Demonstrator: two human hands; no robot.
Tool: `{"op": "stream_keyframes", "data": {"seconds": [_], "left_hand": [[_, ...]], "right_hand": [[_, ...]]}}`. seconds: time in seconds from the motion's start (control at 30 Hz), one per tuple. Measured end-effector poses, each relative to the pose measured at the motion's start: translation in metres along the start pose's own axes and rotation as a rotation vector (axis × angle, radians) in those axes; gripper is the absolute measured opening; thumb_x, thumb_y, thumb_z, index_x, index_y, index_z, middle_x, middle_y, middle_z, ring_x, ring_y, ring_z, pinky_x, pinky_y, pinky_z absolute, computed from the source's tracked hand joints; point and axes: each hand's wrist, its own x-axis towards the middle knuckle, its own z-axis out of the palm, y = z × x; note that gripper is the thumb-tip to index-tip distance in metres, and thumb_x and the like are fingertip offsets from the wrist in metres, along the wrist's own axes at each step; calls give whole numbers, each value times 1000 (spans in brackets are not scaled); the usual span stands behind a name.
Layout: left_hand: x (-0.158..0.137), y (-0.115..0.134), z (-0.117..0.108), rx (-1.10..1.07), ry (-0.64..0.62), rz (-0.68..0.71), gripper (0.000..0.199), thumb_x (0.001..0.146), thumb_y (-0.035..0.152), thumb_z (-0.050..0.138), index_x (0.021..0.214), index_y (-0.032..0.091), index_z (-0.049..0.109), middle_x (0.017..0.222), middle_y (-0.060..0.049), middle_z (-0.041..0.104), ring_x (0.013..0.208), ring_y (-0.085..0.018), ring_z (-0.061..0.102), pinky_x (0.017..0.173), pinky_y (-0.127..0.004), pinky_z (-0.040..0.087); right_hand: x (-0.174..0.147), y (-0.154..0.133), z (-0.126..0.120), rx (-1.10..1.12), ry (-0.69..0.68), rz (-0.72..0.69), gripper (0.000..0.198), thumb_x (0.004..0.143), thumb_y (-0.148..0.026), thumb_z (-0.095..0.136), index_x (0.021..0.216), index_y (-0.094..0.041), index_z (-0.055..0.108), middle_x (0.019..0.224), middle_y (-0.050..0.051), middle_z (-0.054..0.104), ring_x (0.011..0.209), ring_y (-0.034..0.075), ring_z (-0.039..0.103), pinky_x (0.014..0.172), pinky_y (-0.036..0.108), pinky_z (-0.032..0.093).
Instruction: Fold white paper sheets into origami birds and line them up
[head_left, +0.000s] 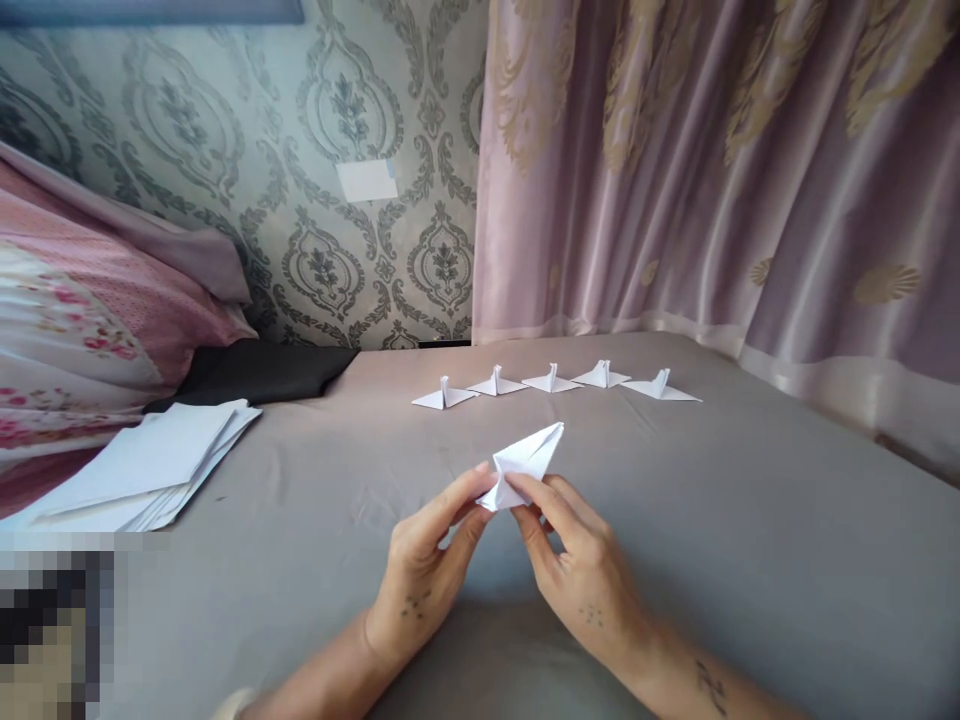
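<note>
Between both hands, a folded white paper figure is held up above the grey sheet, its pointed end angled up to the right. My left hand pinches its lower left corner with thumb and forefinger. My right hand grips its lower right side, the forefinger pressed on the front fold and the other fingers behind. Beyond the hands stands a row of several folded white paper figures, with flat pointed sides and an upright middle part.
A stack of white paper sheets lies at the left, beside a black cloth or folder. Pink floral fabric bulges at the far left. A patterned wall and a mauve curtain border the grey sheet. A pixelated patch covers the lower left corner.
</note>
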Motion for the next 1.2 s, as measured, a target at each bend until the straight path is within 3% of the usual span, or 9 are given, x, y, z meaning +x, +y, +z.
{"op": "stream_keyframes", "data": {"seconds": [0.17, 0.37, 0.57, 0.77, 0.9, 1.03, 1.2], "left_hand": [[3, -8, -1, -13, -110, 56, 44, 92, 12, 54, 134, 26, 50, 114, -6, 67, 91, -15, 70, 84, -26, 59], [8, -11, -4, -90, -200, -64, 29, 94, 20, 53, 122, 24, 55, 101, -4, 65, 87, -14, 67, 74, -24, 59], [12, -10, -9, 28, -284, 112, 29, 93, 15, 52, 121, 25, 52, 104, -4, 64, 90, -13, 63, 78, -24, 54], [14, -7, -10, 22, -321, 94, 22, 91, 13, 55, 111, 23, 52, 101, -3, 63, 89, -11, 62, 79, -20, 51], [9, -7, -8, 45, -373, 170, 28, 91, 7, 52, 115, 21, 51, 109, -6, 61, 99, -12, 61, 88, -21, 48], [7, -6, -6, 66, -410, 249, 38, 91, 2, 49, 123, 21, 48, 116, -8, 58, 105, -13, 59, 92, -21, 46], [11, 1, -10, -15, -385, 102, 37, 88, 17, 61, 123, 22, 50, 110, -7, 60, 97, -16, 60, 87, -25, 48]], "right_hand": [[2, 0, -1, -23, 15, -43, 32, 95, -12, 45, 120, -23, 61, 95, 6, 62, 78, 13, 63, 70, 25, 52], [5, 3, -4, -64, 80, -99, 28, 92, -10, 50, 112, -21, 66, 101, 8, 56, 83, 14, 62, 70, 25, 53], [4, 2, -3, -85, 171, -140, 19, 88, -7, 56, 100, -19, 66, 94, 7, 59, 78, 15, 61, 69, 27, 53], [-5, -1, -4, -228, 203, -223, 25, 83, -1, 59, 100, -18, 66, 99, 9, 59, 82, 18, 59, 71, 33, 54], [-10, -2, -3, -110, 223, -124, 24, 84, -1, 57, 97, -20, 65, 114, 11, 53, 93, 18, 60, 77, 33, 55], [-12, -3, -5, 47, 179, -86, 22, 87, -2, 54, 96, -20, 63, 117, 9, 53, 92, 13, 63, 81, 26, 55], [-14, 1, -6, 59, 185, -112, 23, 87, -1, 54, 96, -20, 62, 117, 8, 55, 96, 12, 63, 87, 24, 53]]}}
